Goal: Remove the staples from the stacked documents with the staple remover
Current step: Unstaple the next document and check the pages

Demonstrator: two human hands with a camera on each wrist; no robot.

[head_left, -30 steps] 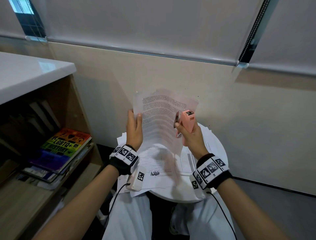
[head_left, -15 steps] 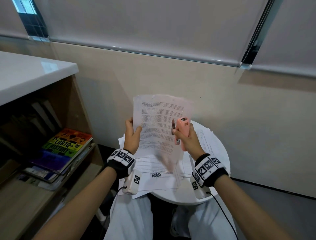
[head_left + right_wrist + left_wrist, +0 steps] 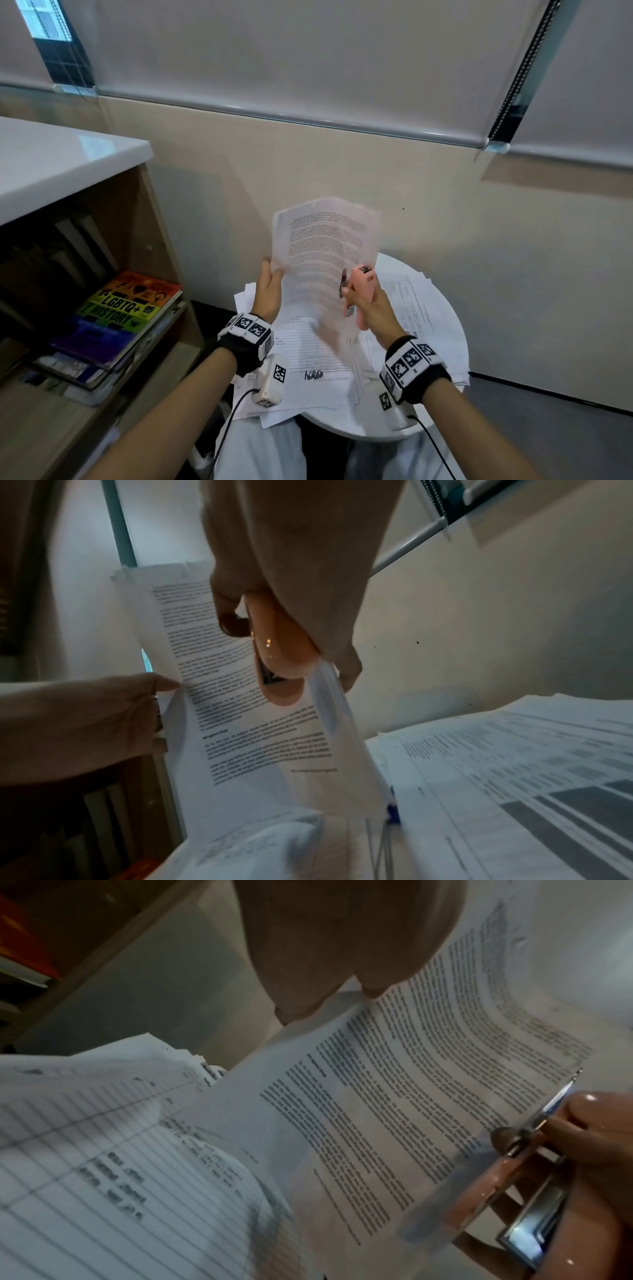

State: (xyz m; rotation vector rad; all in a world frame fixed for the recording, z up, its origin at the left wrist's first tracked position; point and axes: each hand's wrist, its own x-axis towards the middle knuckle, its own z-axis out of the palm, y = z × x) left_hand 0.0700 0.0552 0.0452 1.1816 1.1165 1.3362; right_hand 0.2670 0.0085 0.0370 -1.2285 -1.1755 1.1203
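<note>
I hold a printed document (image 3: 322, 253) upright above the round white table (image 3: 442, 411). My left hand (image 3: 269, 291) pinches its left edge, thumb on the front. The right hand (image 3: 371, 305) grips a pink staple remover (image 3: 361, 287) and also pinches the document's right edge. From the left wrist view the document (image 3: 394, 1102) curves up, and the remover's metal blade (image 3: 548, 1110) lies along its edge. The right wrist view shows the pink staple remover (image 3: 281, 653) against the page (image 3: 240, 710). No staple is visible.
Loose stacks of printed sheets (image 3: 315, 359) cover the table, more at the right (image 3: 411, 308). A wooden shelf unit (image 3: 113, 308) with a rainbow-covered book (image 3: 120, 308) stands close on the left. A beige wall (image 3: 479, 240) rises just behind the table.
Both hands have kept their hold while the document rose and straightened, its top now tilted slightly right. The right hand with the remover sits a little lower on the page's edge.
</note>
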